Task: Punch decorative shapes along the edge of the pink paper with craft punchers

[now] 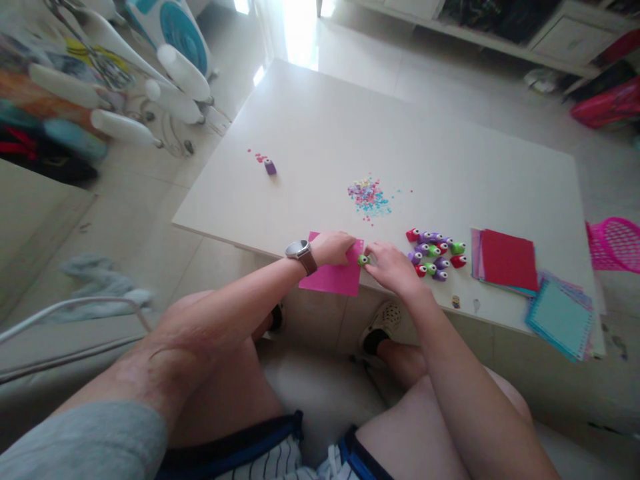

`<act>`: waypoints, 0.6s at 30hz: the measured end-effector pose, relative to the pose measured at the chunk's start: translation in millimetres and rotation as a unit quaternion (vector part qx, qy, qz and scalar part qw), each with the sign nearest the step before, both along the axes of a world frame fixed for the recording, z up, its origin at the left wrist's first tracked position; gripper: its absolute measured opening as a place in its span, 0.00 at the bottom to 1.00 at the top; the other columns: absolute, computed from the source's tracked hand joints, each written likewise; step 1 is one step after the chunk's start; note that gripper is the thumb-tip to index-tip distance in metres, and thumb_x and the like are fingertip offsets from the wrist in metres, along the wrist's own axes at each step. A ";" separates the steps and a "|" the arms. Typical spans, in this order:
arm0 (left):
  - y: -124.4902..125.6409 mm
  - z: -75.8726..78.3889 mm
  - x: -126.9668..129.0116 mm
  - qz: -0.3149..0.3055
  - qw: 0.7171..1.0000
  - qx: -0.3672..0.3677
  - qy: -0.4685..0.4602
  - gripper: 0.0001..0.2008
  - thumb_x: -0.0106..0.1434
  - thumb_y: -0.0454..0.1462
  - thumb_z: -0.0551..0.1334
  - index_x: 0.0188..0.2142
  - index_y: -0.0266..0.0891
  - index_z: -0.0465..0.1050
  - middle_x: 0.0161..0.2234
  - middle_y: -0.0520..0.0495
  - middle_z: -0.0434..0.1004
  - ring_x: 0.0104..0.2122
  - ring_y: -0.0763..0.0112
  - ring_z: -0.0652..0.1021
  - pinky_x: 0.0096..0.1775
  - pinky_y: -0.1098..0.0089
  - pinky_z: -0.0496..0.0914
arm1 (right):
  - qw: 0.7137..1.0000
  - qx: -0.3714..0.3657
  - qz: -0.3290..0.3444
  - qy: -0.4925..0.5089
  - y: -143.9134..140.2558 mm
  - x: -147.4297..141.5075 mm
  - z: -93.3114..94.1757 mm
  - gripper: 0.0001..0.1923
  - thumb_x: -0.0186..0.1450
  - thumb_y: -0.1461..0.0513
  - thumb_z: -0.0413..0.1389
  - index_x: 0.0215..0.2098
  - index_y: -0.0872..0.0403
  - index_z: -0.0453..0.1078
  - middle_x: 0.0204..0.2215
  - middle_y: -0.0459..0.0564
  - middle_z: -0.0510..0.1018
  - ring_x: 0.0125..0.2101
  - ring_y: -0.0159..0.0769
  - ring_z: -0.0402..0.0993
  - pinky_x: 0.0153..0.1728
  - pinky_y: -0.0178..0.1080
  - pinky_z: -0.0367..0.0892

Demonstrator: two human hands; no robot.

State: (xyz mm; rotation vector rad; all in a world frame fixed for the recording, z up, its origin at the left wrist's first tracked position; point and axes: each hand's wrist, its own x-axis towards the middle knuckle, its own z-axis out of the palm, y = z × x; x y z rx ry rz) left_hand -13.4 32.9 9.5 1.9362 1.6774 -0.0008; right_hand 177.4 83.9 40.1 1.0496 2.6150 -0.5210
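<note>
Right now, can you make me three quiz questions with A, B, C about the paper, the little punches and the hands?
1. Where is the lone purple punch?
A far left of the table
B on the red paper
C on the floor

2. What colour is the sheet under the left hand?
A blue
B pink
C white

3. The right hand is:
A resting flat
B holding a green punch
C in the air

A: it sits apart by a few scraps.
B: the sheet is bright pink.
B: fingers pinch it at the sheet's edge.

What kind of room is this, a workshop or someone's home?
Most likely a home living room used for paper crafts. A low white table stands on a tiled floor, with a sofa edge to one side, a fan and a laundry rack behind.
</note>
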 end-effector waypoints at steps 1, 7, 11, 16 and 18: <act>0.3 -0.3 -0.1 0.000 1.000 -0.002 0.002 0.15 0.63 0.38 0.67 0.49 0.38 0.82 0.47 0.38 0.86 0.46 0.55 0.82 0.45 0.64 0.71 | 1.000 0.000 0.002 -0.001 0.3 -0.1 -0.2 0.10 0.72 0.66 0.59 0.51 0.54 0.77 0.52 0.58 0.83 0.54 0.48 0.77 0.54 0.42 0.68; -0.6 1.9 0.3 -0.001 1.000 0.004 -0.001 0.15 0.63 0.37 0.67 0.49 0.37 0.82 0.47 0.37 0.86 0.45 0.55 0.82 0.45 0.64 0.70 | 1.000 0.000 0.003 0.008 2.5 1.4 -3.6 0.09 0.72 0.65 0.59 0.50 0.53 0.77 0.50 0.57 0.83 0.53 0.48 0.77 0.54 0.42 0.68; -1.3 3.4 0.6 0.005 1.000 0.001 -0.002 0.13 0.64 0.37 0.67 0.48 0.37 0.82 0.47 0.38 0.86 0.45 0.57 0.81 0.46 0.64 0.71 | 1.000 0.001 0.006 0.013 2.9 2.5 -5.1 0.09 0.72 0.65 0.59 0.50 0.53 0.78 0.50 0.57 0.83 0.53 0.48 0.77 0.54 0.42 0.68; -0.8 2.5 0.5 0.005 1.000 -0.006 -0.006 0.14 0.64 0.37 0.69 0.48 0.36 0.81 0.47 0.40 0.85 0.45 0.59 0.80 0.46 0.65 0.70 | 1.000 0.001 0.005 0.018 2.8 3.3 -6.1 0.09 0.73 0.64 0.59 0.50 0.53 0.78 0.49 0.58 0.83 0.52 0.48 0.77 0.53 0.43 0.69; -0.6 2.2 0.4 0.002 1.000 -0.004 -0.001 0.14 0.64 0.38 0.69 0.48 0.36 0.81 0.46 0.40 0.85 0.45 0.59 0.80 0.46 0.66 0.70 | 1.000 0.000 0.004 0.022 2.9 3.8 -6.6 0.10 0.72 0.65 0.59 0.50 0.53 0.78 0.49 0.58 0.83 0.52 0.49 0.77 0.53 0.44 0.69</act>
